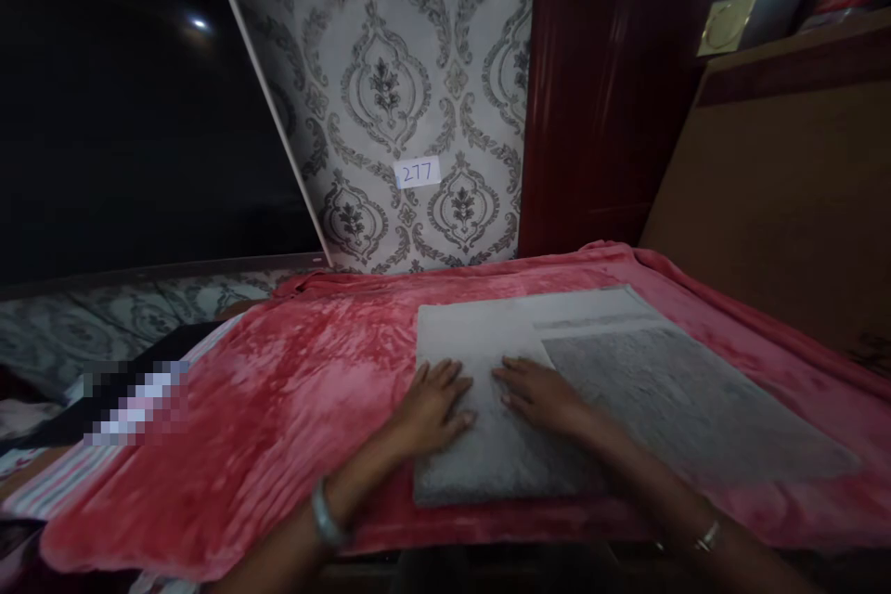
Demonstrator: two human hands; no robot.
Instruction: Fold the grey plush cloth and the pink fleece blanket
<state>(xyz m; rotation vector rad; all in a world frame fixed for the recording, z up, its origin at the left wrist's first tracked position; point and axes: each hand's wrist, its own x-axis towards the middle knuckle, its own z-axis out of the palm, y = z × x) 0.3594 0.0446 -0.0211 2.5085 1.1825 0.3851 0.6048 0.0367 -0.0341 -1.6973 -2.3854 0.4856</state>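
A grey towel (654,399) with a paler band near its far edge lies flat, its left part folded over on itself. My left hand (435,406) presses on the folded part close to the fold at its left edge, palm down with fingers spread. A short way to the right, my right hand (539,394) also rests palm down on the folded part, near the inner edge of that layer. Its fingers are stretched out towards the left hand. Neither hand grips the cloth. Under the towel spreads a red and pink plush blanket (306,399).
A large dark screen (132,102) stands at the left, before patterned wallpaper (386,83). A paper label reading 277 (418,172) is on the wall. Striped and dark cloths (66,483) lie at the left edge. A big cardboard box (786,186) stands at the right.
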